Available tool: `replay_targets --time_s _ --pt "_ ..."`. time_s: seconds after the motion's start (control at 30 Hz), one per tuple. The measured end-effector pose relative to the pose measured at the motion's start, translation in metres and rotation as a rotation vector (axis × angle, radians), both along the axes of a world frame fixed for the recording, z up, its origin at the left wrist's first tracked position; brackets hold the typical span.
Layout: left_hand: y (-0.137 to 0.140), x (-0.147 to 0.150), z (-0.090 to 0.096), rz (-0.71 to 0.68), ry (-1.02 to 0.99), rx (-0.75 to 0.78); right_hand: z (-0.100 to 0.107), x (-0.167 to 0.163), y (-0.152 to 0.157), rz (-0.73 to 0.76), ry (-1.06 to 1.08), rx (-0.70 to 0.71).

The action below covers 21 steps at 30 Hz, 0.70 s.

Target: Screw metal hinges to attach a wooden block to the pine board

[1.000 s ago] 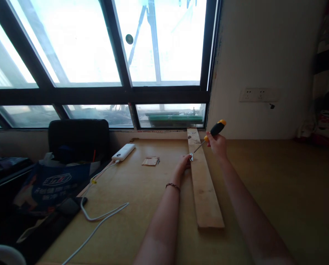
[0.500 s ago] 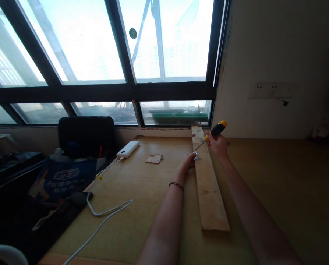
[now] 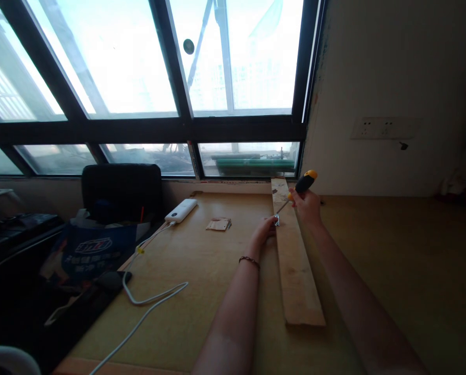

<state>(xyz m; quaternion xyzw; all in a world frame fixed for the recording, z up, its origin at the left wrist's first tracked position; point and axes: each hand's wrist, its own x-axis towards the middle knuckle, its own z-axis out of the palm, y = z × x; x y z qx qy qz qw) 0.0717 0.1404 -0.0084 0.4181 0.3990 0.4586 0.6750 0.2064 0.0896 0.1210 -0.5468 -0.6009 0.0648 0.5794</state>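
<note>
A long wooden board [image 3: 300, 276] lies lengthwise on the table, its far end by the window. At its left edge sits a small silver metal plate with holes [image 3: 277, 220]. My left hand [image 3: 263, 230] is closed at the board's edge, its fingertips pinching the plate there. My right hand [image 3: 308, 207] grips a screwdriver [image 3: 305, 182] with a black and yellow handle, low down near the shaft. The tool slants down to the left, and its tip meets the plate's upper end. Any screw under the tip is too small to make out.
On the wooden table [image 3: 158, 328], left of the board, lie a small pale packet [image 3: 218, 224] and a white power bank [image 3: 182, 211] with a white cable [image 3: 155, 302]. A black chair [image 3: 121, 192] stands beyond the left edge. A socket panel [image 3: 385, 128] is on the right wall.
The screwdriver's handle and my right hand have shifted slightly left. My left hand, the metal plate and the board stay where they were.
</note>
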Motion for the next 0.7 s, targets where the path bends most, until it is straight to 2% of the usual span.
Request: replay_targets --time_s 0.17,0.37,0.47,0.6,0.7 --pt "0.0017 -0.0002 -0.0015 -0.009 -0.003 -0.002 0.0007 0.0002 -0.0012 0.01 -0.015 -0.025" --pt "0.0054 0.0006 -0.0072 0.027 0.102 0.01 0.0028 0.0014 0.0 0.037 -0.002 -0.088" --pt "0.0057 -0.0025 -0.0069 -0.009 0.143 0.006 0.0041 0.0016 0.0003 0.049 0.014 -0.135" --pt "0.0048 -0.0077 -0.0025 -0.079 0.195 -0.023 0.0052 0.0019 -0.0006 0.049 0.015 -0.13" --pt "0.0043 -0.0089 -0.0005 -0.078 0.203 -0.028 0.0053 0.0022 -0.0011 0.057 0.022 -0.128"
